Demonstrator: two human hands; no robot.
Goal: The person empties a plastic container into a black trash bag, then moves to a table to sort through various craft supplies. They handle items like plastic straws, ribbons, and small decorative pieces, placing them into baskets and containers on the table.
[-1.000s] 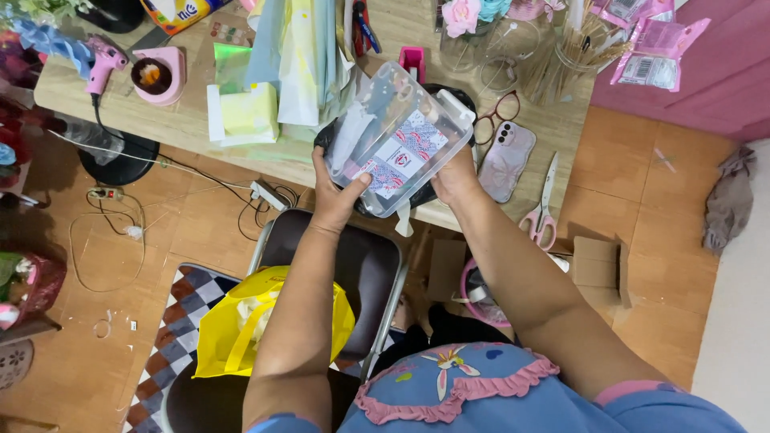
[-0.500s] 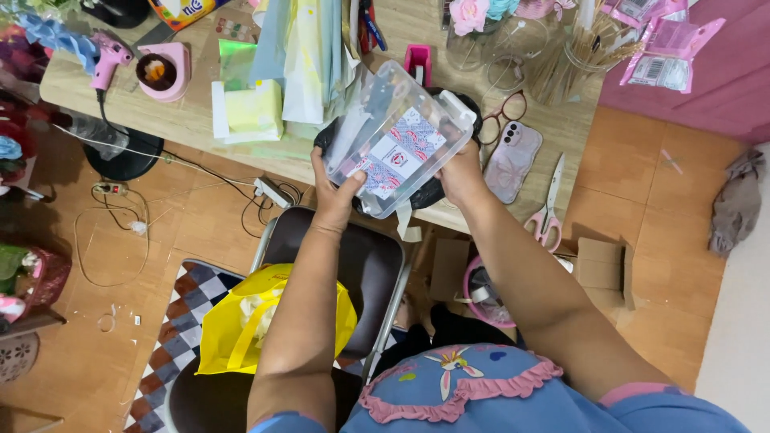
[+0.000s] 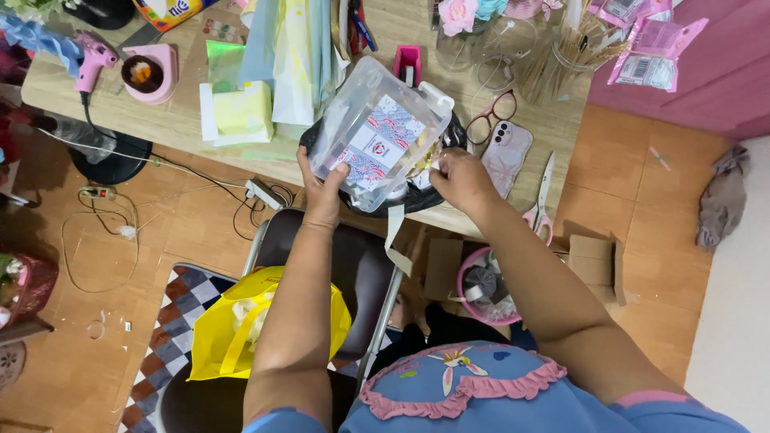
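A clear plastic box (image 3: 377, 132) with patterned packets inside is held tilted above the front edge of a wooden table (image 3: 184, 128). My left hand (image 3: 321, 191) grips its lower left side. My right hand (image 3: 457, 178) is at the box's open right end, fingers closed among small pieces there; what they pinch is hidden. Under the box lies a black sheet (image 3: 417, 196), and a pale ribbon strip (image 3: 395, 240) hangs down from it.
On the table lie a phone (image 3: 507, 154), glasses (image 3: 491, 117), scissors (image 3: 541, 200), a pink tape holder (image 3: 407, 62), paper sheets (image 3: 281, 56), a pink glue gun (image 3: 95, 58) and pink packets (image 3: 654, 48). A chair (image 3: 353, 273) with a yellow bag (image 3: 249, 325) stands below, near a pink basket (image 3: 481, 289) and cardboard (image 3: 592, 261).
My right hand has come off the box's right side and gone to its open end. The box has tilted slightly; my left hand keeps its hold.
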